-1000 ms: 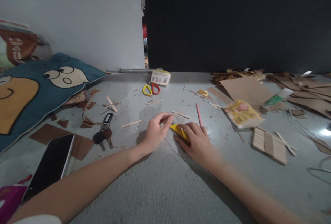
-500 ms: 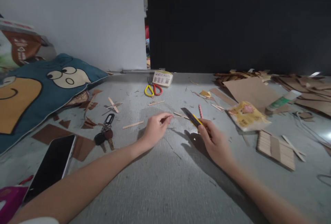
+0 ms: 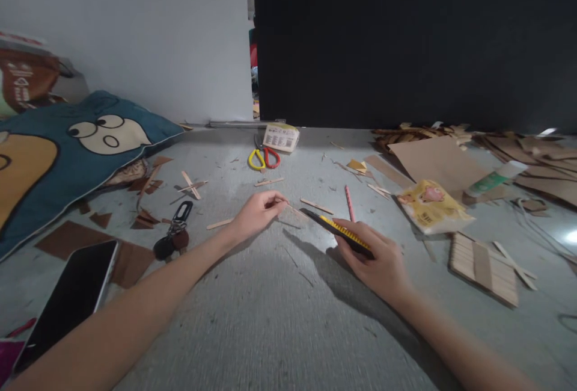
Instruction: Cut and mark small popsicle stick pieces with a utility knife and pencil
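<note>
Pinching thin wooden stick [image 3: 298, 211] at clock centre with left grip [image 3: 256, 215]. Wrapping right grip [image 3: 372, 252] round black-and-yellow knife [image 3: 332, 224], aiming blade end toward ten o'clock, right beside stick; can't tell if touching. Looks partway through, judging by layout: have crossed sticks [image 3: 192, 185] between nine and ten, apparently done, plus plain loose stick [image 3: 317, 206] between two and three and banded bundle [image 3: 463, 252] between three and four, apparently unused. Can't make out any cut on held stick, so can't size up remaining work. On containers: have yellow packet [image 3: 433, 207] at three, printed pack [image 3: 280, 138] near twelve, brown bag [image 3: 29, 81] toward ten; can't see inside any. Count paper band [image 3: 482, 266] as holder and see only flat sticks [image 3: 502, 280] in it.
</note>
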The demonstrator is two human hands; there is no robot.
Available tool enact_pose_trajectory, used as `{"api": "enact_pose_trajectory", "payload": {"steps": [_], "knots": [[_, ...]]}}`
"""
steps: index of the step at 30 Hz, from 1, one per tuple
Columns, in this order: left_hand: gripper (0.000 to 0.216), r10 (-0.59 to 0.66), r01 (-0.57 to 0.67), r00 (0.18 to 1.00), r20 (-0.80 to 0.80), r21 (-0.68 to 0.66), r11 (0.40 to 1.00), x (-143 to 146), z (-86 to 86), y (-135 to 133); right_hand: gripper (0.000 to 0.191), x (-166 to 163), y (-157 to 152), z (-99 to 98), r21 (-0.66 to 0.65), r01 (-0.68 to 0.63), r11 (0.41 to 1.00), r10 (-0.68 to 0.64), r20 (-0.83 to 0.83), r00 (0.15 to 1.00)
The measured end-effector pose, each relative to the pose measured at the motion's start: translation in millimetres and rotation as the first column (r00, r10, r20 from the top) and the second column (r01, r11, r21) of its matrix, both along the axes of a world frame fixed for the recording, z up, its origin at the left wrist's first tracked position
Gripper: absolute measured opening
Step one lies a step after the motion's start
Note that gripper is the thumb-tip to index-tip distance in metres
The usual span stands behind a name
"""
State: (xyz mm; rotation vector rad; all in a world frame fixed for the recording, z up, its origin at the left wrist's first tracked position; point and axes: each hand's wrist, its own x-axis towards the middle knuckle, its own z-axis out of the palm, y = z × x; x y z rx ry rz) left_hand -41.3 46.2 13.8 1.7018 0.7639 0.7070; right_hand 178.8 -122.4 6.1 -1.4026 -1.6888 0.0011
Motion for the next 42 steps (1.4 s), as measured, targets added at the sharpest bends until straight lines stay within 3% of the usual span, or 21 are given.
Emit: {"api": "enact_pose_trajectory", "payload": {"steps": [4, 7, 19, 27, 42], "knots": [[0.026, -0.009, 0.009, 0.998, 0.068, 0.001, 1.0, -4.3, -2.8, 3.4, 0.028, -2.6, -0.3, -5.8, -0.113, -0.007, 0.994, 0.011, 0.033, 0.999], [0.025, -0.002, 0.002, 1.0, 0.007, 0.063, 0.998, -4.3, -4.2, -1.1, 0.032, -3.0, -1.4, -7.1, -0.171, -0.058, 0.984, 0.068, 0.052, 0.996], [0.007, 0.071, -0.022, 0.987, -0.147, 0.309, 0.951, -5.3, -8.2, -4.0, 0.043, -7.5, -5.4, -0.7, -0.23, -0.106, 0.967, 0.151, 0.185, 0.971], [0.007, 0.06, -0.005, 0.989, -0.134, 0.381, 0.924, -5.1, -3.5, -8.0, 0.045, -16.9, -6.6, -3.0, -0.244, -0.062, 0.968, 0.13, 0.274, 0.953], [0.006, 0.045, 0.005, 0.992, -0.115, 0.406, 0.914, -3.3, -2.4, -13.5, 0.046, -19.8, -5.9, -1.3, -0.262, -0.079, 0.962, 0.138, 0.215, 0.967]]}}
